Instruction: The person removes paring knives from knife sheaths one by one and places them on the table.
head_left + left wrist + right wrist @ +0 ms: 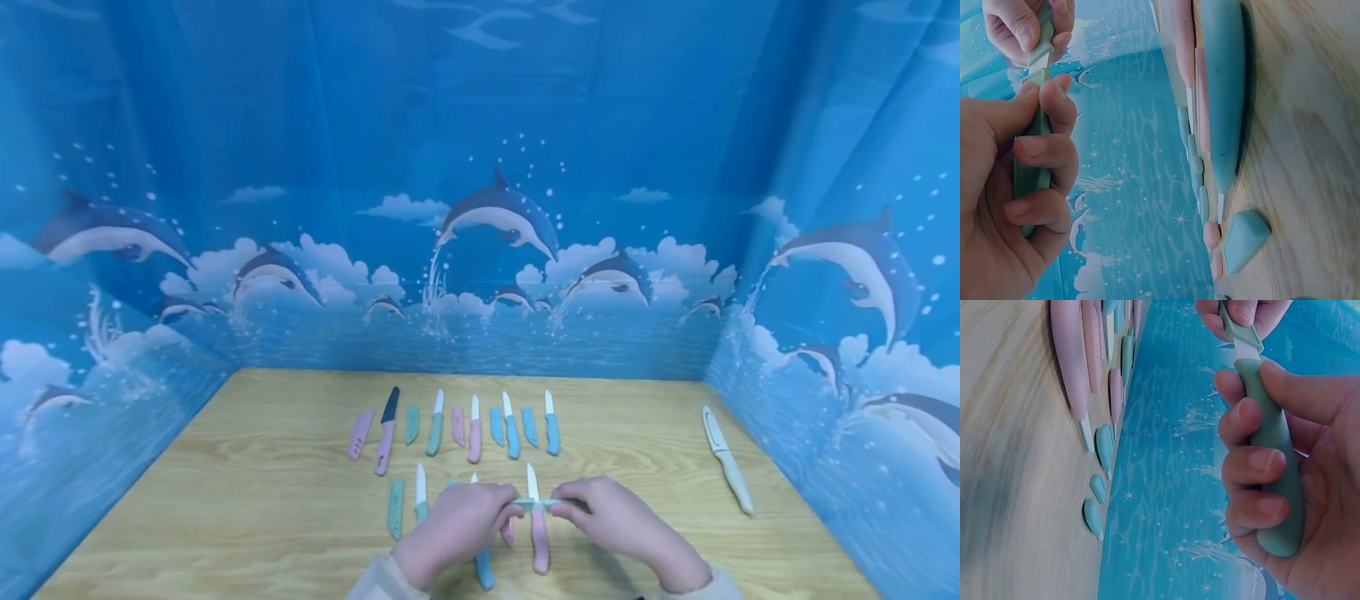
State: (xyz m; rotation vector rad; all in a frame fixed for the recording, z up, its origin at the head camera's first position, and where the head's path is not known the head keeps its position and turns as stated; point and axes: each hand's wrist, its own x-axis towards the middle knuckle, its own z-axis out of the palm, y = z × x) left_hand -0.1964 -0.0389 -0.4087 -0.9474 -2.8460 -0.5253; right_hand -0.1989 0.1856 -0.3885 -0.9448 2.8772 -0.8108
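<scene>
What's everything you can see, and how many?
Table: one, wooden, underneath everything.
Backdrop: one, blue with dolphins, on three sides.
Knives: about eight, pink, green and blue, in two rows mid-table.
White knife: one, alone on the right.
Sheaths: about seven, pink, green, blue, between the knives.
Green knife: one, held over the front row, partly in a green sheath.
Left hand: grips the green sheath.
Right hand: grips the green knife.
</scene>
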